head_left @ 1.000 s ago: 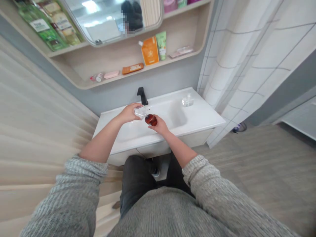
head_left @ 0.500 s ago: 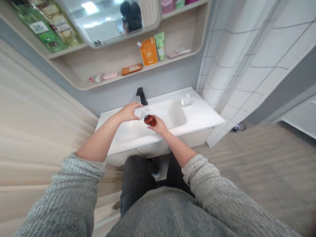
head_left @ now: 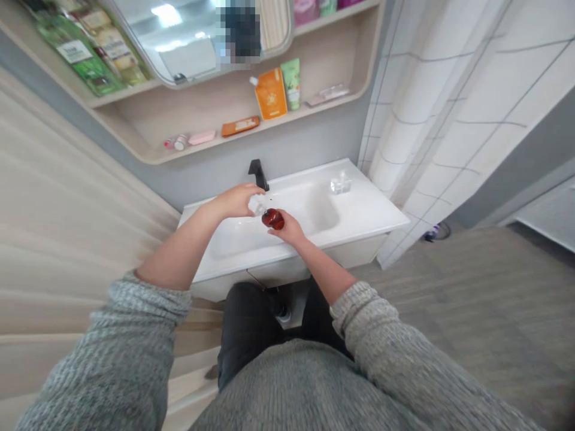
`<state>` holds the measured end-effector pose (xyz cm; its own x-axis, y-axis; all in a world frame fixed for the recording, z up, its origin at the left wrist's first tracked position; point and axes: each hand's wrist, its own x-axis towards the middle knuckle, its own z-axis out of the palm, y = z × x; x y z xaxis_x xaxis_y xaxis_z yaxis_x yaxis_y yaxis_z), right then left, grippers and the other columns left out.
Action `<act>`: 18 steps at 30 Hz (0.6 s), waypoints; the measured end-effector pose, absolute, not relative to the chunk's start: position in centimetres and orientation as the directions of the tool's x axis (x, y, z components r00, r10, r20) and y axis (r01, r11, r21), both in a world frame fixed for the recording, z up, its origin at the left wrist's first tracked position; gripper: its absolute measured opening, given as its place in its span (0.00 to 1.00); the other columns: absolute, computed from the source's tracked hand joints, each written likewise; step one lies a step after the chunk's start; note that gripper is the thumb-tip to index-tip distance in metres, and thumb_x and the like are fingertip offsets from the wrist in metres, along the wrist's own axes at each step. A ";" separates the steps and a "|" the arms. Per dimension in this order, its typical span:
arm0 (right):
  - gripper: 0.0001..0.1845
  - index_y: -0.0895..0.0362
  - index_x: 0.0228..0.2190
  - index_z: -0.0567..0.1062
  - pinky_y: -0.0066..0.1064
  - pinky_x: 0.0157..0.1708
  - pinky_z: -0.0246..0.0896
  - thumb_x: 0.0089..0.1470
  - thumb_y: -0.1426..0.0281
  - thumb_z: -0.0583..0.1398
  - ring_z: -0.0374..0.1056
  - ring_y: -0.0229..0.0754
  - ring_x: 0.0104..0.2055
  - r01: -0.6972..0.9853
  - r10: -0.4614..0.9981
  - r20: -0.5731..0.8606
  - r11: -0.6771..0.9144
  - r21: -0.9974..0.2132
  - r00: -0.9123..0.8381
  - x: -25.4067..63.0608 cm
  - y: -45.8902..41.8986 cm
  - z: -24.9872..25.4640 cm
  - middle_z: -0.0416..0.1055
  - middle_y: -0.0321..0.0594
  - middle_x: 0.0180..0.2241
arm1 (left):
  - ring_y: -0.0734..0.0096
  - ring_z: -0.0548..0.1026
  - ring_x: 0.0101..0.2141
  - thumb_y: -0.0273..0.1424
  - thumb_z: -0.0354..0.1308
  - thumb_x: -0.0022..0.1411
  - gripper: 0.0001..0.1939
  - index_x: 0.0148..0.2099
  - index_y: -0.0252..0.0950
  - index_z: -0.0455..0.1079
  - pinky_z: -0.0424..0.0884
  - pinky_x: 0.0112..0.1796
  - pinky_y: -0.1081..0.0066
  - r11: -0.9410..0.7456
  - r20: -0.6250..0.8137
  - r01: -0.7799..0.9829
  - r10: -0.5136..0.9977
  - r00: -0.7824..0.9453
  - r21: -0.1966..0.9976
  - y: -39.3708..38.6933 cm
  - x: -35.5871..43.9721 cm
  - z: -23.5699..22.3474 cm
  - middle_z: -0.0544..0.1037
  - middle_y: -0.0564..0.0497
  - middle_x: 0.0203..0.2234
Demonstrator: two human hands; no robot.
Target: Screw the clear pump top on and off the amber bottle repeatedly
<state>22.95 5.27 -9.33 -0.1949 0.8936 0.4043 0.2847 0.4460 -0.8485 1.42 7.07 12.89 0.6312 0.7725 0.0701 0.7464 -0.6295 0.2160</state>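
Over the white sink [head_left: 224,239], my left hand [head_left: 238,202] is closed around a small clear container [head_left: 257,205], which is partly hidden by the fingers. My right hand [head_left: 288,227] grips a dark red-brown, see-through bottle [head_left: 272,219], tilted so that one end points toward the clear container. The two things are very close together; whether they touch I cannot tell. A black faucet [head_left: 257,173] rises just behind my left hand. Another clear, glass-like container [head_left: 341,184] stands on the basin's right ledge.
A shelf [head_left: 323,114] above the sink carries an orange pouch [head_left: 271,94], a green tube [head_left: 291,84] and an orange packet [head_left: 240,126]. A mirror [head_left: 193,36] and green bottles [head_left: 85,60] are higher up. Curtains hang at the left; white tiles [head_left: 449,114] line the right.
My left hand has shifted slightly right, and the clear container in it has turned a little. My right hand and the red-brown bottle stay almost where they were.
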 end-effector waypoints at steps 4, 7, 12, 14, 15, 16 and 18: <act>0.48 0.52 0.66 0.74 0.54 0.67 0.73 0.46 0.62 0.81 0.79 0.61 0.63 0.272 0.896 0.400 0.440 -0.856 -0.192 23.0 5.2 -9.2 0.82 0.48 0.61 | 0.41 0.78 0.60 0.35 0.77 0.46 0.41 0.65 0.42 0.82 0.72 0.65 0.54 -0.652 0.056 0.734 0.754 0.655 0.191 7.1 1.8 13.2 0.82 0.43 0.59; 0.47 0.53 0.65 0.74 0.54 0.67 0.73 0.47 0.62 0.81 0.79 0.61 0.62 0.264 0.896 0.398 0.440 -0.858 -0.200 23.0 5.1 -9.1 0.82 0.49 0.60 | 0.41 0.79 0.60 0.34 0.77 0.45 0.40 0.63 0.43 0.82 0.73 0.65 0.54 -0.653 0.051 0.731 0.752 0.657 0.196 7.2 2.1 13.4 0.82 0.43 0.58; 0.47 0.51 0.65 0.74 0.53 0.66 0.73 0.46 0.63 0.81 0.80 0.61 0.61 0.266 0.901 0.389 0.430 -0.863 -0.195 23.0 5.1 -9.0 0.82 0.47 0.60 | 0.41 0.79 0.58 0.35 0.79 0.42 0.40 0.62 0.44 0.83 0.73 0.64 0.54 -0.646 0.025 0.743 0.757 0.653 0.176 7.6 2.6 13.8 0.82 0.44 0.56; 0.47 0.51 0.65 0.74 0.53 0.66 0.73 0.46 0.62 0.81 0.80 0.61 0.61 0.263 0.902 0.388 0.427 -0.865 -0.189 23.0 5.0 -9.0 0.82 0.47 0.60 | 0.41 0.78 0.58 0.35 0.79 0.41 0.41 0.62 0.44 0.83 0.74 0.63 0.54 -0.651 0.013 0.743 0.753 0.658 0.156 7.9 2.9 14.0 0.82 0.44 0.55; 0.48 0.52 0.65 0.74 0.53 0.66 0.73 0.46 0.62 0.81 0.80 0.61 0.61 0.261 0.903 0.387 0.426 -0.866 -0.187 23.0 5.0 -9.1 0.82 0.47 0.60 | 0.40 0.78 0.57 0.35 0.79 0.41 0.41 0.61 0.44 0.83 0.74 0.63 0.53 -0.655 0.009 0.740 0.750 0.661 0.153 8.1 3.0 14.0 0.82 0.44 0.55; 0.48 0.52 0.65 0.73 0.52 0.66 0.73 0.47 0.62 0.81 0.80 0.61 0.61 0.260 0.903 0.386 0.424 -0.867 -0.187 23.0 5.0 -9.1 0.82 0.47 0.60 | 0.40 0.79 0.57 0.34 0.79 0.41 0.40 0.61 0.44 0.84 0.73 0.63 0.53 -0.657 0.009 0.737 0.747 0.664 0.158 8.1 3.2 14.1 0.82 0.44 0.54; 0.47 0.52 0.65 0.73 0.51 0.66 0.73 0.48 0.62 0.81 0.80 0.61 0.61 0.261 0.905 0.382 0.421 -0.869 -0.188 23.0 5.0 -9.1 0.83 0.47 0.59 | 0.40 0.79 0.56 0.32 0.79 0.39 0.39 0.58 0.44 0.84 0.73 0.63 0.53 -0.657 0.015 0.732 0.746 0.665 0.181 8.2 3.6 14.2 0.83 0.44 0.52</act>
